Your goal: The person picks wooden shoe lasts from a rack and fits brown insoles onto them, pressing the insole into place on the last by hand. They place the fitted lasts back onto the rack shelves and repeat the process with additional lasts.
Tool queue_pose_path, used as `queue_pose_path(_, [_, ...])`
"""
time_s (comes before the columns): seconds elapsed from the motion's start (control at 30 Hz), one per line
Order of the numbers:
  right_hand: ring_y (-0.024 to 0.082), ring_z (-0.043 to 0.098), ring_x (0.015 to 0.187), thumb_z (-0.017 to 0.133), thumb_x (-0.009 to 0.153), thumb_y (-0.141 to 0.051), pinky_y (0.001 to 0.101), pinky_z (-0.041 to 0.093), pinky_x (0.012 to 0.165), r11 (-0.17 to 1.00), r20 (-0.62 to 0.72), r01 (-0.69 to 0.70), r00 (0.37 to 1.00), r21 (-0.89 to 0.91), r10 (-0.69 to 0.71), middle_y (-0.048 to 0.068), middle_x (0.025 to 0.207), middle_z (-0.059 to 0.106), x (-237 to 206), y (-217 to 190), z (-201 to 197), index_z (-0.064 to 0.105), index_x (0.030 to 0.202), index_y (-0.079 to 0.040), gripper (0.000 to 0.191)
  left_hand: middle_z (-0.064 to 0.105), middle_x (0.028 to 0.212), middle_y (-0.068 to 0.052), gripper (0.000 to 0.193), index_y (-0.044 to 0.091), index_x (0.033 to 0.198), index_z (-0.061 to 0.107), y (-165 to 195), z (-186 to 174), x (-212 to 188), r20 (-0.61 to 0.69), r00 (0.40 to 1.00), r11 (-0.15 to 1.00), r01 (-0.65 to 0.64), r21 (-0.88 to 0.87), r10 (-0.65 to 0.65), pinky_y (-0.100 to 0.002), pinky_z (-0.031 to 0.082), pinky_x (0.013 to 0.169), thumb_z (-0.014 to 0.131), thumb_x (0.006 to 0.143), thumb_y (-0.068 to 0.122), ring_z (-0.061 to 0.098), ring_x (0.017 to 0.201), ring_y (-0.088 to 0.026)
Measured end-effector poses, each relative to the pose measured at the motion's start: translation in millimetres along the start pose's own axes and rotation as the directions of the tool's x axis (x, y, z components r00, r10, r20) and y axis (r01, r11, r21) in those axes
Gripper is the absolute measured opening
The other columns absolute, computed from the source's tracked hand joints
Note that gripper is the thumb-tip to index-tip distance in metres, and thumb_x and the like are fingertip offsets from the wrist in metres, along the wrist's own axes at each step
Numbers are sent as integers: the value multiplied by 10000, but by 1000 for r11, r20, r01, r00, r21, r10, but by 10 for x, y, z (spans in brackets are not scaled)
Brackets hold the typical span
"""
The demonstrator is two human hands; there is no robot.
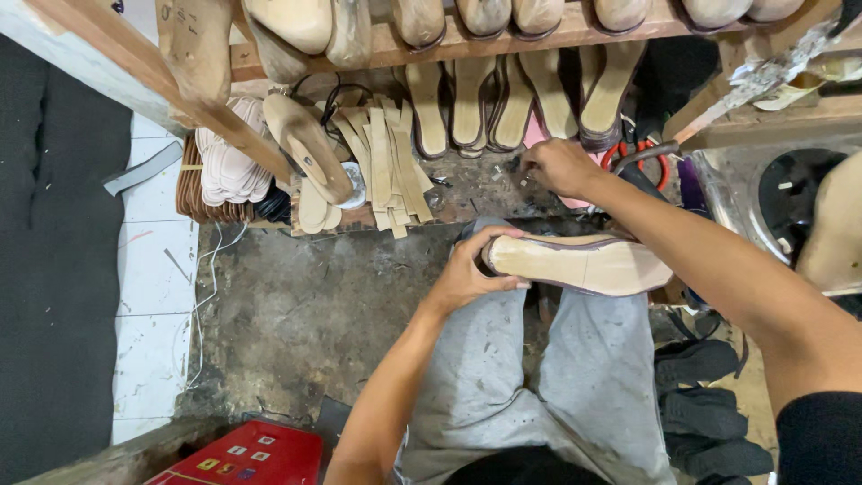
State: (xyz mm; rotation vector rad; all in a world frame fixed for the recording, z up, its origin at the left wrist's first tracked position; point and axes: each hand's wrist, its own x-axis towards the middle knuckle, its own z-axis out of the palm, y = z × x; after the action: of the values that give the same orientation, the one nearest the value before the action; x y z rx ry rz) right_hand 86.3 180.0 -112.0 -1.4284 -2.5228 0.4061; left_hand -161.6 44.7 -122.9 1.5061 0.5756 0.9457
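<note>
Closest to me are the person's grey-trousered knees (539, 377), and across them lies a shoe on its last (579, 263), sole side up, the pale insole facing the ceiling with a darker upper folded round its rim. The left hand (471, 274) is wrapped round its heel end, thumb on top, gripping firmly. The right hand (561, 168) is out over the low desk (467, 193), fingers pinched together among small scraps there; whether it has anything between them I cannot tell. The shoe looks stiff and fairly solid because of the last inside, light enough for one hand, best gripped at the heel or waist, away from the folded edge. Room is tight: racks of lasts (485, 18) overhead, upright soles (512, 103) just behind, black shoes (705, 395) beside the right knee; only the floor (296, 314) to the left is open.
</note>
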Motion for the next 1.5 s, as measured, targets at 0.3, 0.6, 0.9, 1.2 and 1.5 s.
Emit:
queue_pose_path(0.3, [364, 712, 876, 735, 771, -115, 469, 557, 796, 997, 2, 77, 997, -26, -77, 149, 931, 752, 359, 164, 311, 786, 911, -85, 152, 664, 1367, -72, 673, 56, 1341, 611, -99, -26, -8, -18, 1000, 1000, -2, -7, 2, -334, 471, 1142, 920, 747, 121, 610, 1286, -159])
queue_pose_path(0.6, [310, 720, 767, 773, 745, -63, 402, 561, 719, 979, 64, 15, 998, 203, -29, 145, 805, 730, 317, -178, -120, 728, 870, -10, 143, 685, 1297, -46, 668, 57, 1345, 612, -41, -6, 18, -11, 1000, 1000, 21, -13, -21, -312, 495, 1098, 922, 756, 115, 621, 1217, -126])
queue_pose_path(0.9, [331, 692, 846, 731, 739, -5, 428, 545, 721, 975, -8, 150, 989, 163, -150, 153, 889, 697, -847, -1317, -981, 723, 900, -1, 161, 683, 1240, -28, 687, 55, 1353, 604, -28, -11, 13, 22, 997, 995, 73, -72, -72, -300, 506, 1061, 927, 751, 129, 615, 1158, -109])
queue_pose_path(1.2, [371, 662, 816, 739, 728, -41, 448, 533, 711, 972, -119, 170, 981, 165, -152, 174, 843, 662, -1171, -1520, -640, 710, 914, 11, 195, 664, 1264, -51, 696, 63, 1327, 598, -129, 38, -55, 29, 999, 997, -26, 66, 24, -317, 498, 1074, 938, 729, 173, 611, 1190, -132])
queue_pose_path(1.5, [154, 656, 670, 751, 896, -144, 311, 531, 634, 855, -191, -65, 963, 515, 188, 86, 796, 693, -1156, -1399, -449, 756, 994, -2, 172, 656, 1160, -23, 704, 56, 1294, 585, -217, 49, -43, 8, 1000, 998, -3, 68, 2, -291, 510, 1004, 954, 709, 189, 593, 1099, -108])
